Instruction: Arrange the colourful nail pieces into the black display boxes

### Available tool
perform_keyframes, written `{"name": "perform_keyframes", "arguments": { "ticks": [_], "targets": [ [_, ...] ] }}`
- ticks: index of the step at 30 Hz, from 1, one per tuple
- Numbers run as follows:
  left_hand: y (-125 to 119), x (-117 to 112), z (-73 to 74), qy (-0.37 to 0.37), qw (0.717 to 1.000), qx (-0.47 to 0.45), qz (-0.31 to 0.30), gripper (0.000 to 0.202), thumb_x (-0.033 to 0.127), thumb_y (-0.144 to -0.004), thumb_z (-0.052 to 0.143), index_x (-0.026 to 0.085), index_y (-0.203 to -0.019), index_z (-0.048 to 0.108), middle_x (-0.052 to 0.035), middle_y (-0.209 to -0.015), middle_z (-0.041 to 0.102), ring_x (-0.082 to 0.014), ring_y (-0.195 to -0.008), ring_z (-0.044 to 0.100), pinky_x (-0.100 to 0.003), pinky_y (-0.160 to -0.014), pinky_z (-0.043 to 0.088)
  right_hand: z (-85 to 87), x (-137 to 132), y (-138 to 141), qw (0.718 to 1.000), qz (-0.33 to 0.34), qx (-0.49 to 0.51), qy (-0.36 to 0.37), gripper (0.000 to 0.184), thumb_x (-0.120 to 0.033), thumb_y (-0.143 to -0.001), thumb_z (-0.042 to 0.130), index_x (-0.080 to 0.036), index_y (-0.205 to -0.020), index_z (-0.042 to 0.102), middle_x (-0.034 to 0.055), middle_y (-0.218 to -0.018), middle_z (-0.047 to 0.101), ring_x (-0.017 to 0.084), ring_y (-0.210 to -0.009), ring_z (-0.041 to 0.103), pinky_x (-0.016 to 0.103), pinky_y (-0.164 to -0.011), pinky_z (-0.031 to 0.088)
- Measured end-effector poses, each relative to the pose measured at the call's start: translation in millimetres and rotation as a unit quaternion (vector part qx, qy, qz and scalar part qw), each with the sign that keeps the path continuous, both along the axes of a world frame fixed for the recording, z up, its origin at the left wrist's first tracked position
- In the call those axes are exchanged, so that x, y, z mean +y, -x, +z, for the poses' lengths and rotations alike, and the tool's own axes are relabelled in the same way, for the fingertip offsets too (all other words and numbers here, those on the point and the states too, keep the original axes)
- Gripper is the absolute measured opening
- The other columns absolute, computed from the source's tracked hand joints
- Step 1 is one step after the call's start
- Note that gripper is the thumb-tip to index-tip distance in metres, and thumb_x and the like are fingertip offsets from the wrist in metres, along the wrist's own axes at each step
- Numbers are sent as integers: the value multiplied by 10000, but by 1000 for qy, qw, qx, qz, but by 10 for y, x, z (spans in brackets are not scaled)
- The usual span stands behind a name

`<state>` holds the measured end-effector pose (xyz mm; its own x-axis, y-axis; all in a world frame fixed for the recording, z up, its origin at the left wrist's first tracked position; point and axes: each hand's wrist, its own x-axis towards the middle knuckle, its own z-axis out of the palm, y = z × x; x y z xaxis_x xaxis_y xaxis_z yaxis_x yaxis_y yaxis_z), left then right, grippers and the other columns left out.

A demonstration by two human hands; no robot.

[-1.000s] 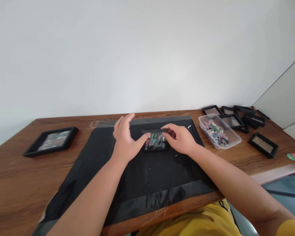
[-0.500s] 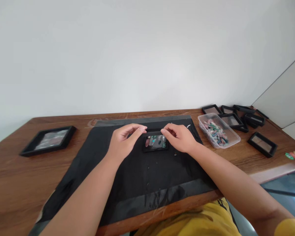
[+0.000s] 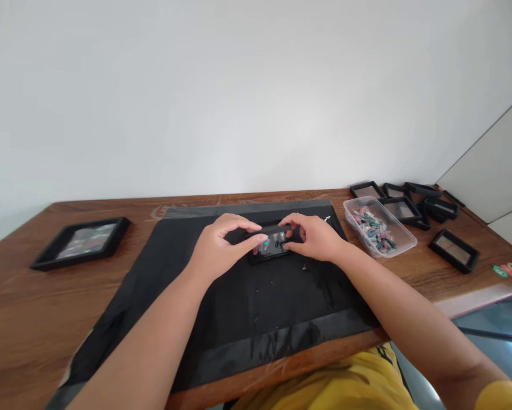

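A small black frame [image 3: 265, 261] lies on the black mat, with shiny stones [image 3: 277, 244] in green, turquoise and grey showing inside it. My left hand [image 3: 224, 242] grips the frame's left end, thumb toward me and fingers at the far side. At the right end, my right hand [image 3: 309, 236] holds it in a similar way, its fingers curled. A dark far edge [image 3: 277, 229] shows between the fingertips. My fingers hide both ends of the frame, and whether a separate piece lies on top I cannot tell.
The black mat [image 3: 238, 341] covers the table's middle. To the right, a clear plastic box [image 3: 379, 226] holds many coloured pieces. Several black frames [image 3: 403, 209] are piled behind it, and one frame [image 3: 454, 250] lies nearer. A larger black frame [image 3: 82, 243] rests at the left.
Both hands have closed in around the small frame. Before, their fingertips were pinched above its far side and more of the stones showed.
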<state>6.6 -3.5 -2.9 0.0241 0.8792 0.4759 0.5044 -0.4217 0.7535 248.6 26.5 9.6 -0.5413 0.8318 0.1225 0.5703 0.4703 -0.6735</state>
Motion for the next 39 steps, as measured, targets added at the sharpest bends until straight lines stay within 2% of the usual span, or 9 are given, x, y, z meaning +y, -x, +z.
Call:
{"name": "perform_keyframes", "arguments": {
  "ticks": [4, 9, 19, 23, 27, 30, 33, 36, 39],
  "targets": [
    [8, 5, -7, -5, 1000, 2, -4, 197, 482, -755, 798, 287, -787, 807, -26, -847, 786, -242, -876, 707, -405, -863, 569, -5, -14, 30, 1000, -12, -16, -1, 532, -144, -812, 812, -238, -1311, 650, -1, -977, 750, 123, -673, 592, 267, -699, 432],
    [0, 4, -10, 7, 1000, 5, -5, 204, 499, -776, 781, 297, -777, 811, -26, -820, 783, -244, -848, 696, -395, -780, 552, 19, -43, 78, 999, -31, -43, 5, 540, -121, -837, 786, -225, -1348, 647, 8, -986, 756, 126, -666, 590, 282, -712, 448],
    [6, 2, -5, 2, 1000, 3, -20, 207, 494, -779, 777, 290, -749, 797, -33, -829, 774, -252, -893, 707, -419, -877, 570, 34, -36, 16, 998, 3, -37, -46, 446, -212, -879, 774, -203, -1316, 685, 29, -968, 757, 135, -701, 591, 272, -703, 419],
    [28, 12, -4, 21, 999, 21, -31, 332, 547, -822, 727, 280, -626, 742, -41, -844, 766, -254, -909, 704, -441, -941, 563, 90, -47, -28, 997, 40, -20, -57, 259, -342, -925, 753, -206, -1146, 740, 16, -896, 749, 132, -706, 583, 264, -711, 401],
    [22, 33, -36, 74, 996, 35, -37, 436, 648, -812, 700, 263, -608, 716, -78, -1096, 792, -312, -1090, 707, -514, -1057, 530, 127, -55, -37, 998, 63, -5, -30, 163, -359, -940, 722, -197, -951, 712, -37, -711, 653, 105, -614, 516, 248, -670, 364],
    [-14, 36, -94, 93, 994, 33, -39, 448, 687, -847, 638, 281, -934, 805, -85, -1402, 710, -351, -1384, 582, -552, -1199, 422, 141, -71, -28, 995, 97, -1, 5, 151, -284, -889, 751, -188, -834, 648, -70, -620, 563, 94, -573, 483, 237, -642, 351],
    [-29, 32, -175, 131, 988, 65, -39, 729, 720, -839, 624, 294, -1430, 638, -92, -1618, 538, -353, -1585, 346, -566, -1261, 338, 157, -97, -11, 992, 120, -32, 28, 173, -219, -845, 777, -189, -765, 627, -86, -579, 513, 89, -553, 463, 235, -617, 322],
    [0, 38, -243, 198, 970, 132, -50, 956, 764, -762, 684, 294, -1572, 488, -110, -1694, 431, -389, -1624, 244, -594, -1251, 344, 171, -116, 8, 990, 125, -68, 24, 194, -190, -812, 811, -190, -721, 639, -87, -576, 493, 87, -556, 449, 240, -609, 290],
    [42, 57, -263, 222, 957, 176, -58, 1117, 784, -711, 716, 271, -1642, 373, -120, -1687, 440, -401, -1611, 272, -594, -1250, 346, 175, -117, 24, 989, 121, -80, 17, 203, -178, -803, 829, -184, -700, 655, -78, -600, 510, 88, -575, 461, 245, -609, 281]
  ]
}}
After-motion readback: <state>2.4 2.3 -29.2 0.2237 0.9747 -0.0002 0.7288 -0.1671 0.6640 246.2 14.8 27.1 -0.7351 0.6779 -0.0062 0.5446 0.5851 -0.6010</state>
